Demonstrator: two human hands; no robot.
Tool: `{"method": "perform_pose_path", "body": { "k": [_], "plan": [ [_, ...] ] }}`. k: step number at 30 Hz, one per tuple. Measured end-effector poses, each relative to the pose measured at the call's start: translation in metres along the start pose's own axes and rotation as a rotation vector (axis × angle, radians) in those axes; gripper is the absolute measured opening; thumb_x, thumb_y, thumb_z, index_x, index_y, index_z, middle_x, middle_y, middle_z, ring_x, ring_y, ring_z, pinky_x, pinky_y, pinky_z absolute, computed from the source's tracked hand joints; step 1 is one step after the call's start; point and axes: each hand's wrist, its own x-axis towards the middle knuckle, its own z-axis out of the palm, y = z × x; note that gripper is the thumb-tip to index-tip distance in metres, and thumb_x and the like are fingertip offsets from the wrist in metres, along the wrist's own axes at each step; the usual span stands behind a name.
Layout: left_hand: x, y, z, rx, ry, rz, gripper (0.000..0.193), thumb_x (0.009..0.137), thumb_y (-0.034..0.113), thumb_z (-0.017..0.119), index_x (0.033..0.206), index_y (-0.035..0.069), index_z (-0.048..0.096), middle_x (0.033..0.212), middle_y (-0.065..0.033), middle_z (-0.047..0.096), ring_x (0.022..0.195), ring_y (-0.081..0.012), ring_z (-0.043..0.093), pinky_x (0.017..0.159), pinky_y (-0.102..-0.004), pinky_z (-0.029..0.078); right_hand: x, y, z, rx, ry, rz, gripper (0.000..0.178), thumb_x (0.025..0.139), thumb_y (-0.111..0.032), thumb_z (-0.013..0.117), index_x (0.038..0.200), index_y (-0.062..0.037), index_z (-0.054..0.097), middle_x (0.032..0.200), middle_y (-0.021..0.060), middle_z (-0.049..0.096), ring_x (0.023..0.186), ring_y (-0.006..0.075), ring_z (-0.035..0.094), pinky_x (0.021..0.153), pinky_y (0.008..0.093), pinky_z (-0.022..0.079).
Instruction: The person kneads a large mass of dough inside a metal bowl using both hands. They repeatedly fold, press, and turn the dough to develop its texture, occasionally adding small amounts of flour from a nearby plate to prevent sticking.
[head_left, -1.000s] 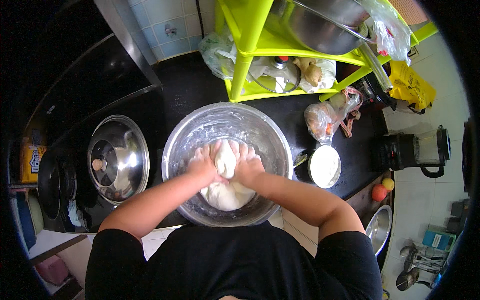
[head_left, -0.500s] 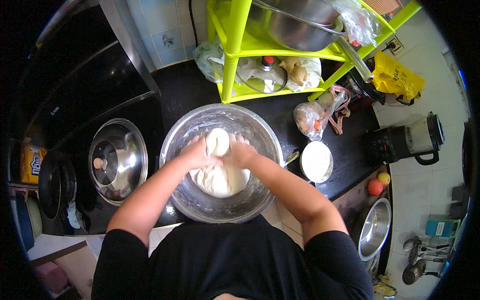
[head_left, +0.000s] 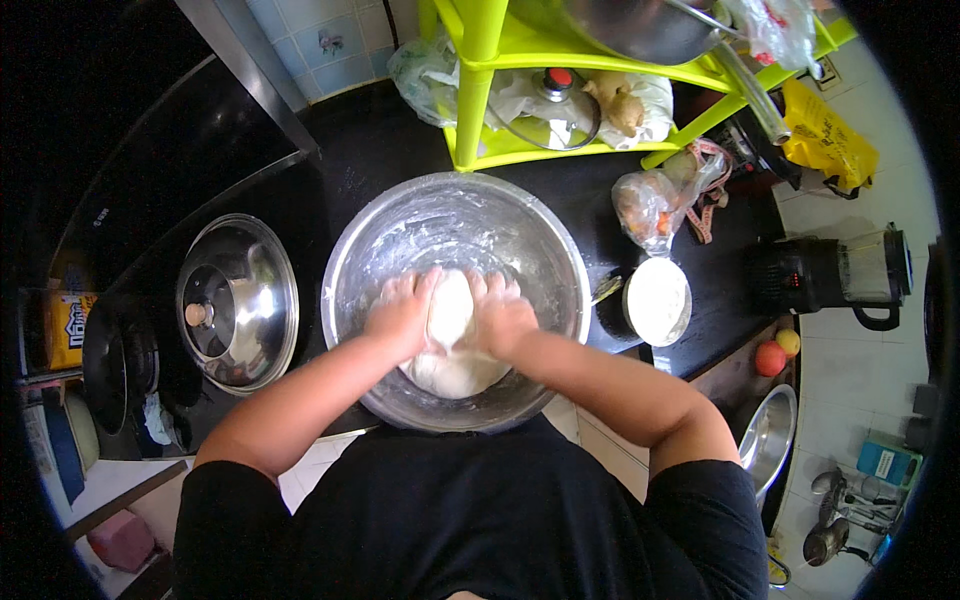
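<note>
A large metal mixing bowl (head_left: 340, 235), its inner wall smeared with flour, stands on the dark counter in front of me. Pale dough (head_left: 455, 375) lies in its near half, with one lobe bulging up between my hands. My left hand (head_left: 402, 312) presses on the left side of that lobe, fingers pointing away from me and curled over the dough. From the right, my right hand (head_left: 499, 314) grips it the same way. Part of the dough is hidden under both palms.
A domed steel lid (head_left: 245, 310) lies left of the bowl. To the right are a white-filled round container (head_left: 658, 302), a plastic bag of produce (head_left: 645, 210) and a blender (head_left: 830, 270). A green shelf rack (head_left: 475, 110) stands just behind the bowl.
Both hands have drawn the dough toward me within the bowl, leaving more of the far floury wall exposed. The whole view has also shifted slightly.
</note>
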Motion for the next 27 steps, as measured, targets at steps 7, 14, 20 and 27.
{"method": "perform_pose_path", "body": {
  "k": [7, 14, 20, 27],
  "plan": [
    [0.074, -0.016, -0.018, -0.007, 0.008, -0.129, 0.088, 0.057, 0.038, 0.082, 0.130, 0.013, 0.041, 0.113, -0.0147, 0.055, 0.100, -0.0322, 0.059, 0.083, -0.0398, 0.048, 0.081, 0.019, -0.008, -0.079, 0.146, 0.018, 0.065, 0.074, -0.035, 0.069, 0.125, -0.0063, 0.041, 0.114, 0.0212, 0.055, 0.098, 0.0328, 0.061, 0.079, 0.0398, 0.052],
    [0.075, -0.019, -0.011, -0.007, 0.193, -0.141, 0.068, 0.070, 0.035, 0.074, 0.126, 0.012, 0.045, 0.115, -0.0123, 0.056, 0.101, -0.0289, 0.059, 0.083, -0.0392, 0.048, 0.089, 0.022, -0.011, -0.009, 0.270, 0.111, 0.047, 0.078, -0.028, 0.064, 0.118, -0.0097, 0.049, 0.112, 0.0150, 0.057, 0.099, 0.0313, 0.061, 0.081, 0.0403, 0.051],
    [0.022, -0.017, -0.014, -0.135, -0.002, 0.027, 0.093, 0.066, 0.040, 0.076, 0.141, 0.014, 0.028, 0.134, -0.0158, 0.044, 0.121, -0.0336, 0.044, 0.099, -0.0375, 0.040, 0.018, 0.024, -0.009, 0.139, 0.068, -0.080, 0.083, 0.071, -0.048, 0.070, 0.135, -0.0108, 0.031, 0.129, 0.0209, 0.039, 0.122, 0.0362, 0.039, 0.098, 0.0453, 0.039],
    [-0.036, 0.019, -0.008, -0.019, -0.093, 0.052, 0.113, 0.051, 0.047, 0.083, 0.142, 0.014, 0.024, 0.141, -0.0176, 0.032, 0.131, -0.0391, 0.029, 0.099, -0.0672, 0.023, -0.049, 0.000, 0.011, 0.069, 0.020, -0.129, 0.107, 0.062, -0.056, 0.073, 0.139, -0.0031, 0.022, 0.138, 0.0248, 0.027, 0.129, 0.0415, 0.027, 0.105, 0.0465, 0.028]
  ]
}}
